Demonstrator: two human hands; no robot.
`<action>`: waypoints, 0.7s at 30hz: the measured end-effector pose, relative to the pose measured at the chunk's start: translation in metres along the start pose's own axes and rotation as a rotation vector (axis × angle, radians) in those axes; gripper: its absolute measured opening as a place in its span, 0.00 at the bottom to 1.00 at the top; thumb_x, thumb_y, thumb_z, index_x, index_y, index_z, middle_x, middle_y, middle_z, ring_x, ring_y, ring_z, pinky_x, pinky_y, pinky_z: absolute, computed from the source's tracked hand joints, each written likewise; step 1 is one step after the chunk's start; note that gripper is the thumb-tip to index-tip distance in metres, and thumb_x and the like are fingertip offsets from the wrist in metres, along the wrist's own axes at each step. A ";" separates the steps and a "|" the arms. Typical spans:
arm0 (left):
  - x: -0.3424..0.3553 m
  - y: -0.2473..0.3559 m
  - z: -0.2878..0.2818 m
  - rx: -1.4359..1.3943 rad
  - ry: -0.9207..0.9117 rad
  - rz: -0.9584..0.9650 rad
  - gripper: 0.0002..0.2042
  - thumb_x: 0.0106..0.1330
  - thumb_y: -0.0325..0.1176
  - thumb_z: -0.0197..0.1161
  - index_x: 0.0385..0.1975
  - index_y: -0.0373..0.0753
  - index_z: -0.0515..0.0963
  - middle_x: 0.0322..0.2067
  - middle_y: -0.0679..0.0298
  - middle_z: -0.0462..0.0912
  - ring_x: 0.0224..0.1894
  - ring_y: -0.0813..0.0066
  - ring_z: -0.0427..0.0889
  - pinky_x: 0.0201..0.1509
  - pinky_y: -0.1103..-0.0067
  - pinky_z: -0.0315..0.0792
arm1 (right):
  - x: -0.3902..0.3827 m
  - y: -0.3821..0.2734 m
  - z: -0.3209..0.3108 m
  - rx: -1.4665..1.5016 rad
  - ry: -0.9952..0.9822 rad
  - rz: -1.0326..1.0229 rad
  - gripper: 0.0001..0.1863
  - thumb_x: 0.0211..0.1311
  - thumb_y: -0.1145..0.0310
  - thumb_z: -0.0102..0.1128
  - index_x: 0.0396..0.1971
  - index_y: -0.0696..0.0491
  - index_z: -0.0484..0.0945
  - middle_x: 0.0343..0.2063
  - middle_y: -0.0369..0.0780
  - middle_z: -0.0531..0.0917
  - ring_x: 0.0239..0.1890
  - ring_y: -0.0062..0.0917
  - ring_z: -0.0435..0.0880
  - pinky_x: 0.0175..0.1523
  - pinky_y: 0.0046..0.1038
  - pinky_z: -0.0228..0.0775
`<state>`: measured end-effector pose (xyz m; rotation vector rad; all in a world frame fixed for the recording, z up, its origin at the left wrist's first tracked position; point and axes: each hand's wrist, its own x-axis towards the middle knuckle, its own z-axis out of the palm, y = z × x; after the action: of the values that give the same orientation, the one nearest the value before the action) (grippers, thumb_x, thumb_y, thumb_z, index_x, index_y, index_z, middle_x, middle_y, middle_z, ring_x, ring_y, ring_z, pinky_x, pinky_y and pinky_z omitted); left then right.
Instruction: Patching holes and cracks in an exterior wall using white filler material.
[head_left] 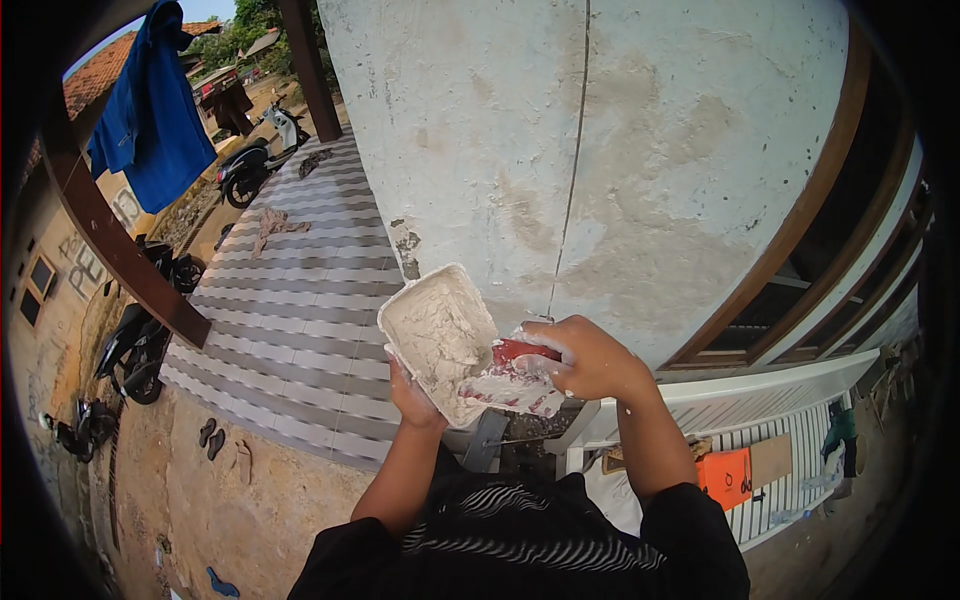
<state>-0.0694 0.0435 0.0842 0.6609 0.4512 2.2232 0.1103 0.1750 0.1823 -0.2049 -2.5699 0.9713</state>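
Observation:
My left hand (pixel 412 395) grips a square white tub (pixel 388 318) by its near left side, tilted in front of me. Inside lies a thick off-white paste (pixel 435 325), heaped toward the right. In my right hand (pixel 585 358) is a red-handled putty knife (pixel 525 352), its blade side smeared with the same paste and reaching over the tub's near right edge. White residue coats my right fingers and dots the wrist. Just beyond the tub rises a pale wall (pixel 480 150) with greyish patches and a long vertical crack. The blade's tip is hidden by paste.
Wood-framed windows (pixel 790 270) line the wall at right. Below them, a white slatted bench (pixel 780 450) holds an orange box (pixel 725 476). Striped tiles (pixel 300 330) cover the porch at left, beside a brown post (pixel 130 240). Blue clothing (pixel 160 110) hangs there; motorbikes (pixel 265 150) stand beyond.

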 end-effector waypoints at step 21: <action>-0.008 -0.008 -0.020 0.157 -0.012 0.056 0.36 0.70 0.58 0.40 0.68 0.35 0.51 0.64 0.52 0.61 0.65 0.53 0.64 0.67 0.62 0.62 | 0.010 0.053 0.054 0.898 -0.163 0.399 0.16 0.62 0.76 0.52 0.49 0.61 0.78 0.39 0.38 0.84 0.37 0.17 0.82 0.44 0.21 0.74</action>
<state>-0.0715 0.0403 0.0611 0.7770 0.6122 2.2516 0.0797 0.1850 0.1129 -0.3912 -1.9841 2.2389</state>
